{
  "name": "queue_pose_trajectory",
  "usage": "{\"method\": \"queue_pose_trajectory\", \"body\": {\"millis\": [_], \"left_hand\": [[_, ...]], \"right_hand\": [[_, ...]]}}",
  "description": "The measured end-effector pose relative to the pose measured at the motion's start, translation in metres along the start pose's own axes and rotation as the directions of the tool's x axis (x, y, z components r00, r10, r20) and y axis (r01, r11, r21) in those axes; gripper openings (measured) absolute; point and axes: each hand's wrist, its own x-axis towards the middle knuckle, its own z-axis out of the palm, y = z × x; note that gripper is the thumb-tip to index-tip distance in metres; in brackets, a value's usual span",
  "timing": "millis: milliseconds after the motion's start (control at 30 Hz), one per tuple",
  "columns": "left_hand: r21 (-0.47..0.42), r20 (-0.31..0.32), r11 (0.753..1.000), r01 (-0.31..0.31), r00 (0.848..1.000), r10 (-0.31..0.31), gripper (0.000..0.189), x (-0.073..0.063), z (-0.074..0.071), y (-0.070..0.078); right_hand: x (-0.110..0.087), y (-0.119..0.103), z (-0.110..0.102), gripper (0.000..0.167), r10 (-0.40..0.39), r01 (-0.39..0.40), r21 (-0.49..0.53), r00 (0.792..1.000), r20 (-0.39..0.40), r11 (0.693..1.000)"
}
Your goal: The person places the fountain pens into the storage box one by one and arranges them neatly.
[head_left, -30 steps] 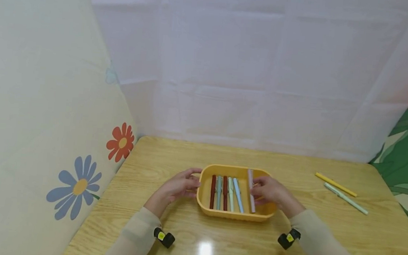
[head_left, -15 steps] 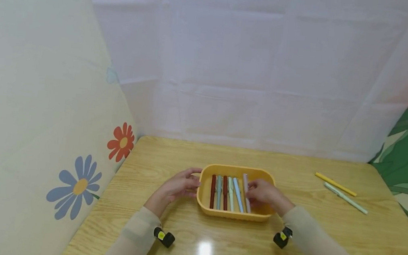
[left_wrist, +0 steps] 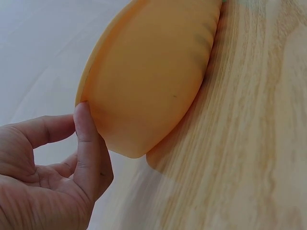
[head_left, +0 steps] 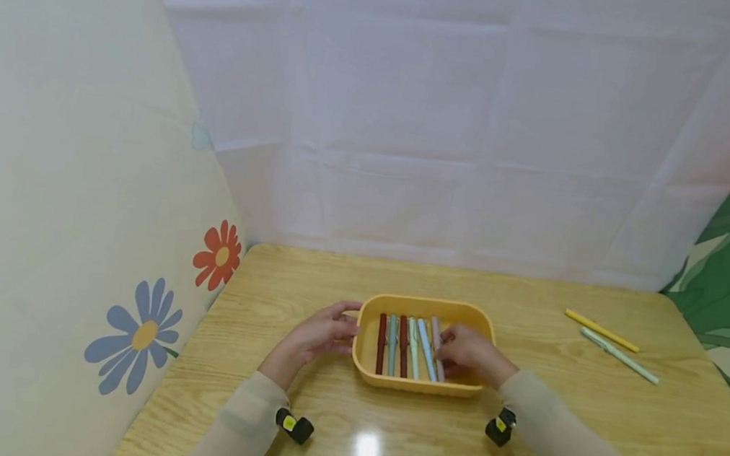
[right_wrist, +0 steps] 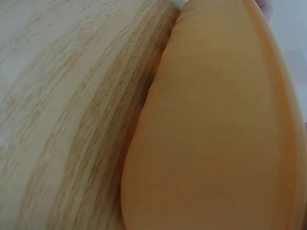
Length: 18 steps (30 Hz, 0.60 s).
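Observation:
A yellow plastic basket sits on the wooden table. Against its left end is my left hand; in the left wrist view the fingertips pinch the rim. My right hand reaches over the right side into the basket and holds a pale purple pen, partly covered by the fingers. Left of that pen lie a light blue pen, a pale green pen, a dark red pen, a grey-green pen and another dark red pen, roughly side by side. The right wrist view shows mostly the basket's outer wall.
On the table's right side lie a yellow pen and a mint green pen, outside the basket. A white cloth hangs behind the table, and flower-printed panels stand at both sides.
My right hand has moved left inside the basket with the purple pen, which now lies close beside the light blue one. My left hand has stayed at the left rim.

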Motion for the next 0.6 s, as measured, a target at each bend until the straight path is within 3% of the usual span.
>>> {"method": "queue_pose_trajectory", "body": {"millis": [600], "left_hand": [[-0.01,-0.002,1.0,-0.007,1.0,0.007,0.057,-0.002,0.001,0.001]], "right_hand": [[-0.002,-0.003,0.011,0.038,0.039,-0.038,0.025,0.998,-0.04,0.999]]}}
